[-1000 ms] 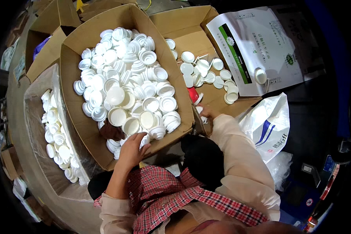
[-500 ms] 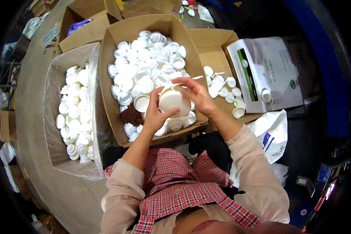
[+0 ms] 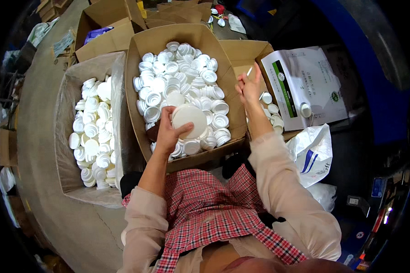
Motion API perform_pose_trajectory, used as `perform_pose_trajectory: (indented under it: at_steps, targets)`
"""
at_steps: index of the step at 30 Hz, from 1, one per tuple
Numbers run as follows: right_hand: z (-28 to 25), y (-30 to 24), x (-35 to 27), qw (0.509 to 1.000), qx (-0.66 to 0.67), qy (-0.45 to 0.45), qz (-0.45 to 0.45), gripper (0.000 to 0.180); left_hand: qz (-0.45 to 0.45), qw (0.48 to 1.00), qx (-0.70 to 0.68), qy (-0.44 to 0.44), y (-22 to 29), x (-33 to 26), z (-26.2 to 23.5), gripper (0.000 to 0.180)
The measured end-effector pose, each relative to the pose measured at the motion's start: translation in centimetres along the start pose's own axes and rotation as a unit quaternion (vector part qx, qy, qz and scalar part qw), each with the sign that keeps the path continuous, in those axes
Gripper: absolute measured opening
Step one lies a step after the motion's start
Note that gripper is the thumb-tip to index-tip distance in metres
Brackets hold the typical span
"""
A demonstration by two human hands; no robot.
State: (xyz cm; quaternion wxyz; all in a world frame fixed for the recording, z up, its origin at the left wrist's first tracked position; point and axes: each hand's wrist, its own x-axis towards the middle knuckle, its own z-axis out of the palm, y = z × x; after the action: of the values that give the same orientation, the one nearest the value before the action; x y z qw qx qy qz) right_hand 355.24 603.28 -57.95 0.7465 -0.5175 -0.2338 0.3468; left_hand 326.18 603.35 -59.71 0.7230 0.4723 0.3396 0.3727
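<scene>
— What's closest to the camera?

— A red plaid shirt with pale sleeves, cut off at the lower edge. Both forearms rise from it toward the boxes.

— What is the left hand doing?

— The left hand [image 3: 168, 129] is closed around a white lid [image 3: 189, 120], thumb across its near edge, holding it just above the front part of the middle cardboard box [image 3: 143, 45]. The fingers behind the lid are hidden.

— And the right hand?

— The right hand [image 3: 249, 86] is raised over the right cardboard box [image 3: 241, 50], fingertips pinched on a thin white stick [image 3: 249, 71]. Only its upper end shows; the rest is covered by the fingers.

— What fills the middle box?

— A heap of white lids [image 3: 182, 77], many stacked; the lower layers can't be seen.

— To the sides?

— On the left, a plastic-lined box [image 3: 70, 82] holds more white lids, its near corner blurred. In the right box only a few small white caps [image 3: 271, 107] show past the forearm. A white bag [image 3: 312, 152] lies just right of the elbow, and a white printed pouch [image 3: 305, 86] rests beyond it.

— Farther back?

— More cardboard boxes [image 3: 105, 27], partly cut by the dark rim; their contents are hard to make out.
</scene>
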Motion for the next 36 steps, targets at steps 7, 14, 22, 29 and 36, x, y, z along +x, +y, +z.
perform_pose_trajectory:
  at_steps: [7,14,22,29,36]
  targets:
    - [1.6,1.8,-12.1,0.892,-0.322,-0.288,0.134,0.044,-0.007,0.992,0.04,0.116,-0.4,0.7,1.3,0.064]
    - [1.8,1.9,-15.0,0.91,-0.294,-0.223,0.189,0.034,0.075,0.99,0.041,0.11,-3.1,0.9,2.1,0.066]
    - [-8.6,-10.8,-17.1,0.991,-0.079,-0.06,0.09,0.013,0.061,0.979,0.022,0.191,-4.1,2.4,3.1,0.064]
    - [-26.7,-21.9,-13.1,0.515,-0.808,-0.214,0.189,0.05,0.044,0.868,0.495,0.001,-8.9,2.2,0.8,0.077]
    - [-43.7,-7.4,8.1,0.525,-0.821,0.081,0.21,0.058,-0.021,0.858,0.513,-0.031,-9.5,2.7,-0.2,0.049]
